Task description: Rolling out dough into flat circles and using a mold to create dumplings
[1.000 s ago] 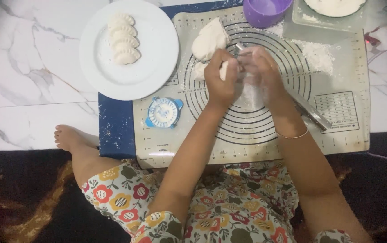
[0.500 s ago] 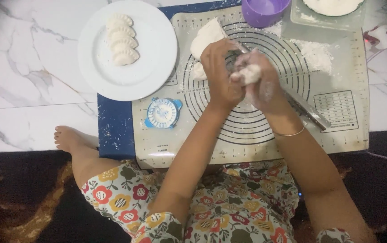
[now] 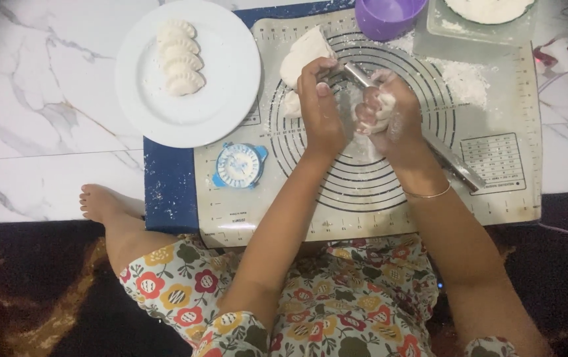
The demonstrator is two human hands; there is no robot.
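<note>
My right hand (image 3: pixel 386 119) is clenched round a small dough piece (image 3: pixel 381 111) above the baking mat (image 3: pixel 495 192); my left hand (image 3: pixel 320 109) is open-palmed beside it. Dough judged soft, light, floury; hold gently at its middle.

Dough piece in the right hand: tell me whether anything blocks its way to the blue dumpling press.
The left hand hangs between the dough piece in the right hand and the blue dumpling press. Past it, only bare baking mat.
</note>
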